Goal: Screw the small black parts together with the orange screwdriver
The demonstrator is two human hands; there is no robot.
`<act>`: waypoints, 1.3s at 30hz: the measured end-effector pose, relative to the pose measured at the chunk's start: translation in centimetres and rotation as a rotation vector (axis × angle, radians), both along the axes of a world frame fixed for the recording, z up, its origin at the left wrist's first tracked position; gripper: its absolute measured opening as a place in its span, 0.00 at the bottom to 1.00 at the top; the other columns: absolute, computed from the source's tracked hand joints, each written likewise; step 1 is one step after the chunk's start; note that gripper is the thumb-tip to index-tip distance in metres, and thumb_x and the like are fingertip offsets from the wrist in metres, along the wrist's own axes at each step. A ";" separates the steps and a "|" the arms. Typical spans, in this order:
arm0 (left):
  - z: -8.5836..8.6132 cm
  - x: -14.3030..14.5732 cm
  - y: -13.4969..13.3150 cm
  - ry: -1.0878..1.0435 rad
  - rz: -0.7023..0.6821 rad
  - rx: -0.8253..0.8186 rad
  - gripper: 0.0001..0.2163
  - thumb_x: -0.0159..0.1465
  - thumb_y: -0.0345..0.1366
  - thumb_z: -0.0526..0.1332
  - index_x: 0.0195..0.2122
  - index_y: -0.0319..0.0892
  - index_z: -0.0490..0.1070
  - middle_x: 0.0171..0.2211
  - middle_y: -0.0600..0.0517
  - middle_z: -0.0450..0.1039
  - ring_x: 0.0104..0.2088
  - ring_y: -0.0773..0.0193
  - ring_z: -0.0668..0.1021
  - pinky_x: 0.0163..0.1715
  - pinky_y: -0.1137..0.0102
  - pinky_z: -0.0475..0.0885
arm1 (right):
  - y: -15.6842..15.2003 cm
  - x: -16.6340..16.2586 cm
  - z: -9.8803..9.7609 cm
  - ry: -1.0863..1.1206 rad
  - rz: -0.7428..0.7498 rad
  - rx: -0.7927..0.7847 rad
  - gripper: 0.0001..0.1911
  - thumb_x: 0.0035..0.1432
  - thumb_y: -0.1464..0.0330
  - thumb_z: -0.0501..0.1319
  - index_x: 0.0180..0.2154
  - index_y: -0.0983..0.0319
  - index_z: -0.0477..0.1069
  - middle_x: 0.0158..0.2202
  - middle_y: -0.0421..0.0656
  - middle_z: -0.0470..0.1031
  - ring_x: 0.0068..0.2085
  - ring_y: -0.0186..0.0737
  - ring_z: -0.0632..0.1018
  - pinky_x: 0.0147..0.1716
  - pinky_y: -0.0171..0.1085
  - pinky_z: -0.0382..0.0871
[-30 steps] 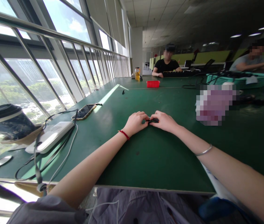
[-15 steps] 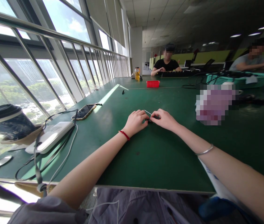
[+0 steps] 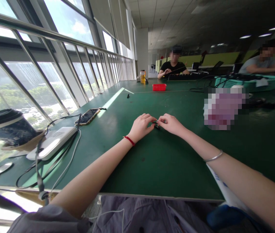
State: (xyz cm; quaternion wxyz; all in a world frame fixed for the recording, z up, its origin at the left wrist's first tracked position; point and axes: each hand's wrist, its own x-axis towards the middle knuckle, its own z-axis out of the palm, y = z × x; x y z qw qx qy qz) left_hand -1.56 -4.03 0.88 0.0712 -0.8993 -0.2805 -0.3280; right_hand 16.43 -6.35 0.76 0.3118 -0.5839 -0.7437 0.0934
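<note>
My left hand (image 3: 142, 125) rests on the green table (image 3: 137, 171), with thumb and fingers closed around a small black part (image 3: 157, 127). The part sits low between both hands, close to the tabletop, and its exact kind is too small to tell. Right beside it is my right hand (image 3: 170, 124), its thumb and fingertips pinched together. Only a short pale tip of a thin rod shows at that pinch, directed at the black part; the rest is hidden by the fingers.
To the left lie a phone (image 3: 87, 116), a white power bank (image 3: 55, 142) with tangled cables, and a lidded cup (image 3: 8, 127). Farther back are a small black piece (image 3: 128, 96), a red tray (image 3: 159, 87) and a jar (image 3: 142, 77). A turquoise basket (image 3: 244, 84) stands right; two people sit beyond.
The thin rod stuck up and leftward from my right hand before; now it is turned lower, with little of it showing. More of the black part is visible between the hands.
</note>
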 end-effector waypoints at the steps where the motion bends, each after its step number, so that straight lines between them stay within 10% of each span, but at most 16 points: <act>1: 0.0 0.0 0.0 -0.025 -0.012 -0.010 0.07 0.59 0.31 0.58 0.38 0.41 0.73 0.35 0.51 0.73 0.37 0.63 0.72 0.37 0.69 0.68 | 0.0 0.0 0.0 0.053 0.004 -0.017 0.09 0.54 0.64 0.56 0.26 0.61 0.70 0.29 0.39 0.63 0.26 0.30 0.65 0.27 0.32 0.57; 29: -0.3 0.6 0.4 -0.598 -0.092 -0.540 0.08 0.55 0.39 0.63 0.29 0.38 0.75 0.30 0.49 0.78 0.32 0.64 0.78 0.37 0.69 0.73 | -0.6 -1.5 1.3 0.700 0.014 -0.332 0.06 0.53 0.71 0.58 0.25 0.63 0.64 0.19 0.34 0.64 0.15 0.25 0.64 0.15 0.28 0.57; 39: 1.1 -1.8 1.4 -0.030 0.003 -0.430 0.09 0.55 0.31 0.57 0.33 0.42 0.76 0.34 0.51 0.77 0.35 0.64 0.77 0.38 0.71 0.72 | 0.0 0.5 0.8 0.200 -0.113 -0.186 0.05 0.49 0.74 0.57 0.29 0.61 0.69 0.28 0.39 0.66 0.26 0.30 0.69 0.26 0.31 0.61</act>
